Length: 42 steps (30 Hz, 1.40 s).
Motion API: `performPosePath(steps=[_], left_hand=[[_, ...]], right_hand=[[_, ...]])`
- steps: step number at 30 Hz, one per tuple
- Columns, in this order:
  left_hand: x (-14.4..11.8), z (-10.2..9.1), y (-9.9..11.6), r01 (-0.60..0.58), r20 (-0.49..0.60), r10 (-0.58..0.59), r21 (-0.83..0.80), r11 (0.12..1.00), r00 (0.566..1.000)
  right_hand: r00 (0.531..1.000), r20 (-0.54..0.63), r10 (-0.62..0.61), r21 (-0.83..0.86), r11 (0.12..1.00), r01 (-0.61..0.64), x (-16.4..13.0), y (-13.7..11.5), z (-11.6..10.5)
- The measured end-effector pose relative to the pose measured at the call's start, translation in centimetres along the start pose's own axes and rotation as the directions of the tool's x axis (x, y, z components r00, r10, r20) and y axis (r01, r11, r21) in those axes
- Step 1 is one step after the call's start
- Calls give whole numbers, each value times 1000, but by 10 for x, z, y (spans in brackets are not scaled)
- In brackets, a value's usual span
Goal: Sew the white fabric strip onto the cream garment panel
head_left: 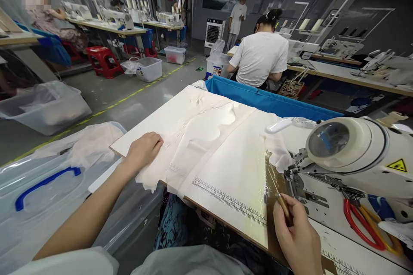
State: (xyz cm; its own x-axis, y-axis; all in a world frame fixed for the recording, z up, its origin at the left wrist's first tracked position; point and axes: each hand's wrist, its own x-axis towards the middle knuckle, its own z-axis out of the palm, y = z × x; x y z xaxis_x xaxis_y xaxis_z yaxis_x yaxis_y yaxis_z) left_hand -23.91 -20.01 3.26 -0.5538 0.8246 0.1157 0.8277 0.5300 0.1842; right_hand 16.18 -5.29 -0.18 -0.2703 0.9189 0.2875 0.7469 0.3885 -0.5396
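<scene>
A piece of thin cream fabric (206,137) lies spread over the white sewing table (235,189), reaching toward the needle area of the sewing machine (355,150). My left hand (143,151) rests flat on the fabric's left end, fingers curled down on it. My right hand (298,234) is at the table's near edge, closed around a thin brown stick-like tool (282,200) whose tip points toward the presser foot. A printed ruler (229,201) runs along the table front.
A clear plastic bin with a blue handle (45,182) stands at my left. Red and orange scissors (368,223) lie on the machine bed. A blue cloth trough (267,101) borders the table's far edge. A person in a white shirt (261,58) sits ahead; others work further back.
</scene>
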Motion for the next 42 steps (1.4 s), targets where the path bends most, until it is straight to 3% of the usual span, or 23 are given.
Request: performPosePath(steps=[4,7,9,12,14,16,19,22,24,25,26,27,29,30,31,32,34,37,39,42], left_hand=[[5,-8,-3,39,-44,-41,-42,998,998],[11,-13,8,-3,-133,-15,-133,991,991],[16,-14,29,-95,-147,62,-225,970,987],[18,-9,81,-343,-124,319,-318,884,939],[13,-1,124,-500,-107,492,-311,808,864],[1,9,165,-649,-89,648,-226,727,757],[-31,25,210,-836,37,847,-142,529,530],[-63,30,225,-903,74,948,-288,318,310],[-73,27,221,-891,-24,973,-406,201,230],[-73,25,216,-878,-79,970,-447,173,231],[-68,23,211,-864,-124,956,-471,178,265],[-61,22,207,-849,-150,934,-480,219,325],[-39,26,200,-821,-172,855,-423,383,488],[-28,30,198,-807,-151,826,-364,465,544],[-18,36,198,-802,-121,812,-298,518,570],[-9,42,199,-813,-83,823,-242,530,562],[2,54,205,-858,-4,866,-137,495,500],[7,62,223,-901,98,895,28,434,434],[6,62,236,-895,148,883,106,433,445],[6,64,256,-874,178,857,132,467,484]], right_hand=[[994,107,3,169,985,-21,1,-15,5],[971,239,-23,432,898,-85,11,-27,8],[910,411,-43,582,781,-227,27,-42,13],[784,605,-140,721,515,-464,62,-75,27],[695,707,-127,671,433,-603,86,-99,39],[698,704,-132,676,427,-601,104,-116,49],[744,661,-99,705,422,-570,114,-118,54],[786,617,-39,724,417,-549,101,-94,37],[799,601,-8,733,404,-547,81,-69,15],[803,596,6,736,396,-549,68,-56,2],[808,589,24,740,386,-551,53,-42,-10],[807,590,35,737,384,-556,38,-28,-22],[806,588,59,723,409,-557,6,-3,-41],[793,604,77,700,425,-574,-10,8,-49],[782,615,98,676,445,-588,-25,18,-55],[773,622,129,652,463,-601,-40,27,-61],[762,618,196,605,500,-619,-64,41,-69],[785,562,259,548,595,-588,-93,52,-80],[788,541,294,491,651,-580,-108,54,-87],[723,560,405,397,634,-663,-129,57,-98]])
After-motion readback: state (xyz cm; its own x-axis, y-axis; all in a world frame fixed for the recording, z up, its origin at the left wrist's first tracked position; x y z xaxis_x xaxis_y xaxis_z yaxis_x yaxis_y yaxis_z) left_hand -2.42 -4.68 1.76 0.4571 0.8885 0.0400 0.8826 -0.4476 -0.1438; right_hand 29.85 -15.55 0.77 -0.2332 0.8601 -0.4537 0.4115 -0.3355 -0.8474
